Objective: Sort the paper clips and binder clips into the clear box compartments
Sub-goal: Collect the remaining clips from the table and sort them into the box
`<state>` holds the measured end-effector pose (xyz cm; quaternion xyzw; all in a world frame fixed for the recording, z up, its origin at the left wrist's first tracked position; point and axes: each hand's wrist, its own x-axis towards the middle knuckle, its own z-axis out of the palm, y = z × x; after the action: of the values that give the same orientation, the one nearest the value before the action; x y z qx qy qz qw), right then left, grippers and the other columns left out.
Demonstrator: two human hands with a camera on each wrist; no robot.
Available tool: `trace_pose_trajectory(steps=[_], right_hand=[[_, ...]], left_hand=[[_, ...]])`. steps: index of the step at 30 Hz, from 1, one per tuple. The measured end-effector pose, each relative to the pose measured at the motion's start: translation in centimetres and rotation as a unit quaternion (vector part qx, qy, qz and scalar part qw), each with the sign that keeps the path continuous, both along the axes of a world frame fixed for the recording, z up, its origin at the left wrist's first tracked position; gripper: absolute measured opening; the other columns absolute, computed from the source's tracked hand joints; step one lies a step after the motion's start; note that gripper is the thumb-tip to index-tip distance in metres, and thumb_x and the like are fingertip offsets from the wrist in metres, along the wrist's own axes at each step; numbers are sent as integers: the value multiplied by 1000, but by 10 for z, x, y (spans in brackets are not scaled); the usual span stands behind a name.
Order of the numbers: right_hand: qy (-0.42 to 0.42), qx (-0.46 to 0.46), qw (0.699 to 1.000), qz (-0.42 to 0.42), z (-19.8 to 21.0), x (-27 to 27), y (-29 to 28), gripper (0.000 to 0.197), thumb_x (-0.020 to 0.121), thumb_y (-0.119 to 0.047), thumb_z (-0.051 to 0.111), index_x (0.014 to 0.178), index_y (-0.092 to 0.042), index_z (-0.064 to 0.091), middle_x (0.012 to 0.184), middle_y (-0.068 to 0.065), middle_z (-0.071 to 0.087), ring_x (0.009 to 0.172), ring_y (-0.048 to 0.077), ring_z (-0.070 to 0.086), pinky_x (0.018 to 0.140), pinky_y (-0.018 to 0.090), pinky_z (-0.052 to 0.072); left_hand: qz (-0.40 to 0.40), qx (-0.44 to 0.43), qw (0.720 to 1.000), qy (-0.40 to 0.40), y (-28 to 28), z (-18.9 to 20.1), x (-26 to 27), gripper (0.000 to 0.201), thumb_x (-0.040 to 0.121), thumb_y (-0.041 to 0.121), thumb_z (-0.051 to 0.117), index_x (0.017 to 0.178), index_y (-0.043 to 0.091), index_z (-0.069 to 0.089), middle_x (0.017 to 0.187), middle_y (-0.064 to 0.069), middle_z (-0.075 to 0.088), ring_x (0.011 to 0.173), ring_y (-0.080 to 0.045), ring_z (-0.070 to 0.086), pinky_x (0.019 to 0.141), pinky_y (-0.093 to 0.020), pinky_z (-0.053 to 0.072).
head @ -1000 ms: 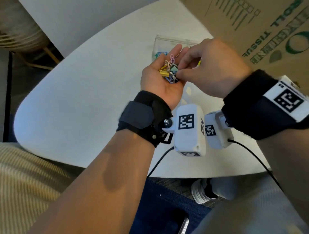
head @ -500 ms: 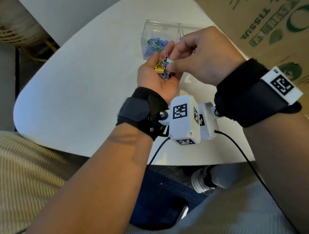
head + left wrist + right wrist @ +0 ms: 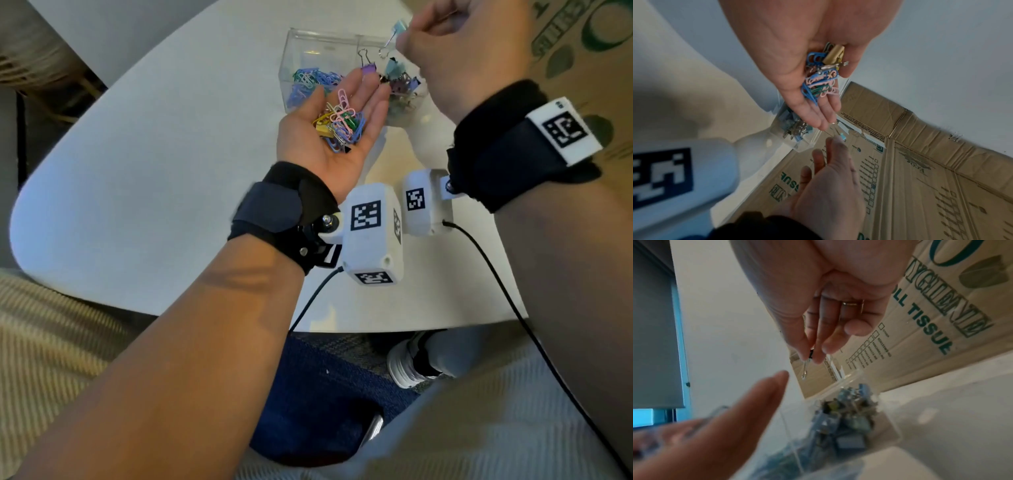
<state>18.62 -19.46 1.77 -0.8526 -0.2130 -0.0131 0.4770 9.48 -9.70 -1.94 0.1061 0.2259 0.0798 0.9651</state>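
Observation:
My left hand (image 3: 337, 116) lies palm up with straight fingers, carrying a heap of coloured paper clips and binder clips (image 3: 339, 125), also seen in the left wrist view as the heap (image 3: 821, 76). My right hand (image 3: 455, 48) pinches a light blue binder clip (image 3: 397, 29) by thumb and forefinger above the clear box (image 3: 308, 44). The pinched binder clip (image 3: 807, 363) hangs with its wire handle down. The box's left compartment holds paper clips (image 3: 308, 82), its right one binder clips (image 3: 400, 85).
The box stands on a white round table (image 3: 154, 171), just in front of a large cardboard carton (image 3: 582, 51) at the right. My lap and a shoe lie below the table's near edge.
My right hand has lifted a light blue binder clip out of the heap and moved it up and right over the box. My left palm has opened flatter.

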Motion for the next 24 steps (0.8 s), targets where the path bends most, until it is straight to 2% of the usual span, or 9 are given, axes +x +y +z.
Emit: trace_pose_trajectory(steps=[2, 4, 6, 8, 11, 16, 17, 20, 24], right_hand=[[-6, -43, 999, 13, -7, 0, 1, 7, 83, -34, 64, 79, -28, 64, 80, -14, 64, 67, -7, 55, 68, 11, 50], [-30, -76, 997, 17, -8, -1, 2, 16, 87, -37, 60, 90, -23, 67, 85, -15, 63, 66, -11, 51, 62, 2, 39], [-41, -95, 993, 50, -3, -8, 3, 15, 89, -37, 59, 88, -23, 65, 79, -18, 61, 63, -14, 51, 60, -1, 36], [-24, -129, 984, 119, 7, -18, 7, 21, 88, -40, 62, 85, -19, 68, 74, -16, 65, 60, -11, 58, 61, 6, 47], [-27, -230, 953, 193, 17, -30, 13, 20, 78, -43, 73, 84, -23, 74, 73, -8, 70, 65, 8, 67, 64, 27, 56], [-58, -312, 924, 212, 12, -39, 22, 11, 73, -35, 75, 82, -30, 72, 81, -7, 69, 77, 14, 63, 73, 28, 51], [-62, -313, 925, 207, 11, -41, 23, 9, 74, -36, 73, 82, -32, 71, 83, -6, 69, 80, 17, 63, 77, 31, 53], [-59, -302, 931, 197, 11, -45, 23, 6, 74, -38, 66, 76, -34, 70, 81, -6, 70, 82, 21, 64, 79, 37, 55], [-63, -269, 944, 180, 15, -46, 19, 14, 72, -42, 61, 79, -34, 71, 80, -7, 70, 80, 21, 65, 76, 36, 55]], left_hand=[[-4, 6, 1000, 8, 1, -4, 0, 50, 103, 30, 25, 136, -3, 44, 142, -19, 44, 133, -33, 41, 104, -38, 37], [-11, 11, 1000, 7, 2, -5, -1, 52, 103, 31, 24, 138, -3, 42, 143, -19, 43, 134, -33, 40, 105, -37, 35], [-11, 8, 1000, 6, 3, -6, -1, 52, 103, 32, 25, 135, -4, 44, 142, -21, 44, 134, -33, 39, 106, -38, 35], [-8, 9, 1000, 13, 2, -8, -1, 51, 102, 33, 27, 117, -7, 55, 124, -25, 57, 128, -35, 46, 103, -40, 37], [5, 8, 999, 42, -2, -9, -2, 42, 101, 32, 33, 96, -1, 58, 93, -19, 60, 96, -32, 58, 105, -43, 39], [26, 13, 996, 79, -5, -4, -4, 35, 100, 31, 39, 87, 8, 61, 74, -10, 66, 77, -22, 62, 74, -33, 52], [25, 12, 996, 80, -5, -4, -4, 36, 100, 31, 38, 86, 8, 61, 73, -9, 67, 77, -21, 63, 74, -32, 52], [12, 3, 997, 73, -6, -2, -6, 36, 100, 33, 37, 91, 8, 62, 88, -9, 65, 92, -22, 61, 94, -32, 45], [20, -12, 997, 71, -5, 7, -4, 38, 100, 33, 37, 92, 4, 61, 85, -12, 66, 91, -23, 62, 99, -32, 44]])
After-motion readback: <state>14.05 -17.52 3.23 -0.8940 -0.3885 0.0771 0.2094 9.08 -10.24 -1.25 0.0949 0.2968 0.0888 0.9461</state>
